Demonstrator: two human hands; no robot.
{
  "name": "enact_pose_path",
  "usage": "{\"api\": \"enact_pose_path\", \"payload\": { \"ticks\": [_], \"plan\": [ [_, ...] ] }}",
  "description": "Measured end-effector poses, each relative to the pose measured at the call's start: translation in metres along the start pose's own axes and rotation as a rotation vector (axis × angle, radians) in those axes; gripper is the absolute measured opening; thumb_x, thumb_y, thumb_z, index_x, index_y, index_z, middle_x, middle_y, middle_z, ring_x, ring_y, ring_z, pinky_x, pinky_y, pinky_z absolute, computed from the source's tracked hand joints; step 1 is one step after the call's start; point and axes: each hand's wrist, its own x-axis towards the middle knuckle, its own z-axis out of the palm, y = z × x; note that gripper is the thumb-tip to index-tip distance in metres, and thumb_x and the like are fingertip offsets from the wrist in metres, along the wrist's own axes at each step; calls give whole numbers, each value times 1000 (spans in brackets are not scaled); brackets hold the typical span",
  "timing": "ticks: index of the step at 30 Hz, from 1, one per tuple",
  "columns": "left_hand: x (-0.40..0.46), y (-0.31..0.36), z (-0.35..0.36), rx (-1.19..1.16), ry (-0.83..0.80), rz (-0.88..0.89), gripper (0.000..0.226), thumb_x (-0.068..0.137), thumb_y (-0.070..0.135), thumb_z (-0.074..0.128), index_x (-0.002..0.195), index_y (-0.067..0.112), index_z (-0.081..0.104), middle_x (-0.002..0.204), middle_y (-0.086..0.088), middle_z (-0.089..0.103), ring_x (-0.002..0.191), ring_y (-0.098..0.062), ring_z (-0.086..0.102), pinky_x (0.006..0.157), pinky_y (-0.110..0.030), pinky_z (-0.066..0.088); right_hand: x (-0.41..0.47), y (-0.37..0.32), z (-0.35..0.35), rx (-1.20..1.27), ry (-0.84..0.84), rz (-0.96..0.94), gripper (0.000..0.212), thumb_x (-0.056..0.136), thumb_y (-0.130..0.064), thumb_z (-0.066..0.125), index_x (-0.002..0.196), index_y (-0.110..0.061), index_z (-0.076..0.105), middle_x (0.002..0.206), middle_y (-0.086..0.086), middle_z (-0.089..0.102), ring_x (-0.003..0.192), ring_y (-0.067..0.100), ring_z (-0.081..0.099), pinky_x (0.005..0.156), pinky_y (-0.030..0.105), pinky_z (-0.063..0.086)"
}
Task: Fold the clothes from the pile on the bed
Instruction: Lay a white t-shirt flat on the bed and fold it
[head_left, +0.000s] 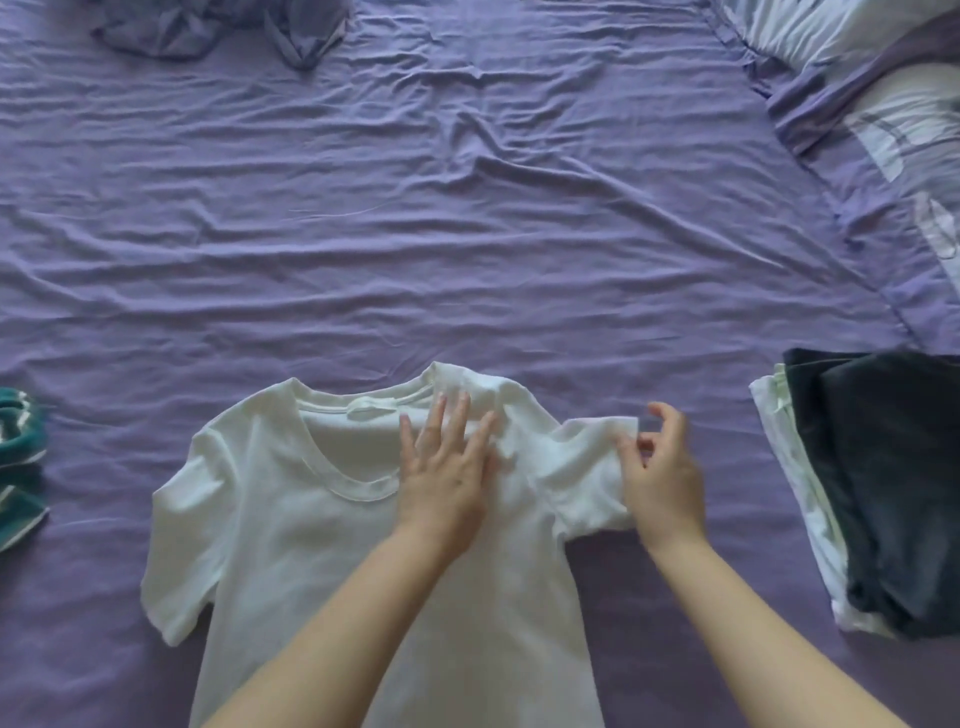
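Now keep your left hand (441, 467) pressed flat on the white T-shirt (291, 519) while your right hand (662, 478), pinching the sleeve (587, 467), folds it inward.

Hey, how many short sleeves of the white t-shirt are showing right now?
2. One sleeve lies flat at the shirt's left edge; the other sleeve is on the right, its hem pinched by the right hand. The left hand presses flat beside the collar.
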Motion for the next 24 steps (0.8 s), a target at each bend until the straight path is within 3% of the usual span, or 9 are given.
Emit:
{"api": "enact_pose_path", "payload": {
  "ticks": [3, 6, 9, 12, 16, 18, 20, 22, 24],
  "plan": [
    [43, 9, -1, -12, 25, -68, 47, 102, 34, 22, 149, 30, 18, 160, 5, 5, 146, -19, -7, 114, -49, -12, -6, 16, 6, -77, -83, 32, 60, 92, -34, 54, 142, -20, 26, 91, -11, 58, 82, 23, 60, 70, 36, 41],
    [79, 10, -7, 24, 48, -98, 43, 102, 30, 31, 145, 25, 30, 156, 2, 21, 146, -23, 2, 115, -51, -2, -11, 26, 12, -110, -135, -63, 63, 91, -30, 55, 144, -27, 23, 111, -8, 57, 90, 23, 60, 71, 36, 44],
    [95, 6, -17, 21, 36, -96, 30, 96, 37, 46, 114, 18, 60, 129, -3, 51, 138, -24, 21, 115, -48, 2, -7, 30, 13, -67, -74, -159, 37, 92, -12, 51, 129, -19, 48, 111, 2, 56, 91, 27, 59, 63, 32, 41],
    [100, 4, -22, -22, 157, -134, 20, 90, 33, 57, 98, 17, 66, 116, -4, 55, 127, -24, 31, 115, -45, 5, 3, 36, 6, -140, -7, -123, 16, 91, -7, 49, 104, -11, 58, 109, 4, 56, 80, 32, 58, 59, 34, 41],
    [87, 19, -11, -83, 207, -252, 23, 91, 26, 57, 113, 21, 62, 141, -6, 40, 141, -25, 18, 116, -47, 0, 10, 41, 2, -193, -54, -183, 18, 88, -8, 57, 105, -9, 62, 112, 7, 55, 92, 30, 58, 70, 39, 48],
    [69, 32, -3, -112, 334, -202, 26, 87, 14, 62, 113, 15, 62, 137, -12, 46, 137, -31, 31, 115, -53, 13, 15, 39, 3, -156, -47, -183, 30, 88, -10, 60, 118, -9, 59, 119, 9, 54, 104, 28, 55, 82, 41, 49],
    [49, 45, 10, -153, 430, -71, 21, 83, 5, 65, 103, 11, 65, 121, -13, 58, 127, -32, 45, 110, -56, 26, 23, 38, 3, -158, -53, -179, 30, 87, -13, 62, 117, -9, 61, 118, 10, 54, 106, 29, 52, 84, 42, 47],
    [32, 53, 24, -163, 363, 21, 20, 90, 16, 55, 106, 11, 66, 122, -12, 61, 128, -31, 46, 111, -55, 26, 31, 37, 3, -191, -39, -248, 13, 85, -13, 66, 97, -8, 68, 104, 11, 59, 95, 33, 55, 79, 44, 47],
    [24, 56, 33, -108, 137, 31, 51, 95, 42, 31, 134, 16, 52, 147, -7, 42, 141, -30, 27, 117, -50, 9, 38, 41, 0, -240, 44, -283, 4, 81, -9, 69, 83, -8, 67, 93, 11, 62, 85, 34, 56, 73, 43, 46]
  ]
}}
